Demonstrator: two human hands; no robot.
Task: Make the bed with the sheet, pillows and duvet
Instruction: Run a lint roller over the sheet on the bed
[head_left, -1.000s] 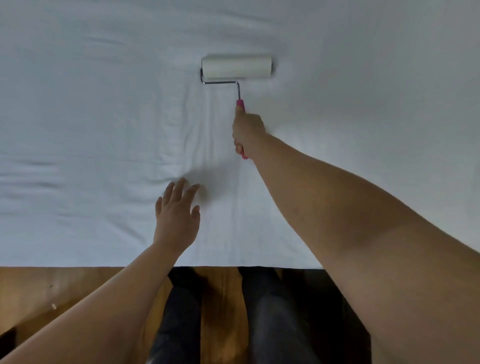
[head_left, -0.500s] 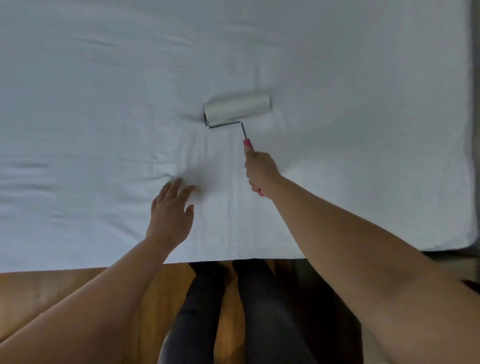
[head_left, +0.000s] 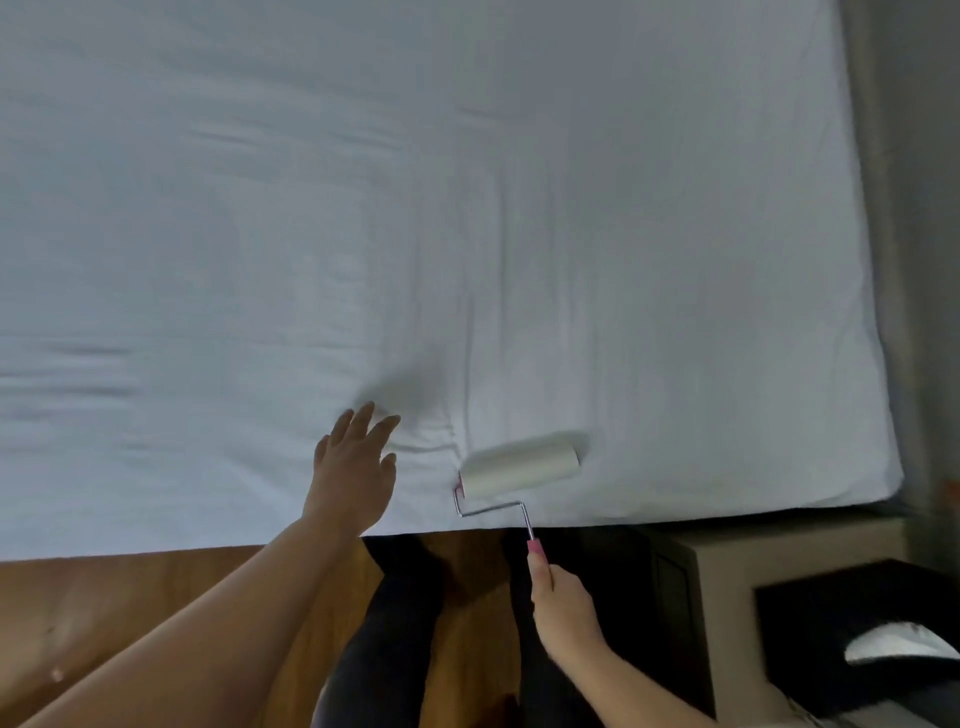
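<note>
Sheet (head_left: 467, 234): white, spread across the mattress, with soft creases near the front edge — probably light and limp, likely to bunch if dragged.
Left hand (head_left: 353, 467): fingers straight, palm flat on the sheet beside the roller.
Right hand (head_left: 563, 605): wrapped around the pink handle of the lint roller (head_left: 521, 465), whose drum rests on the sheet.
Hold: best taken at the hem or corners — pulled taut, not pushed.
</note>
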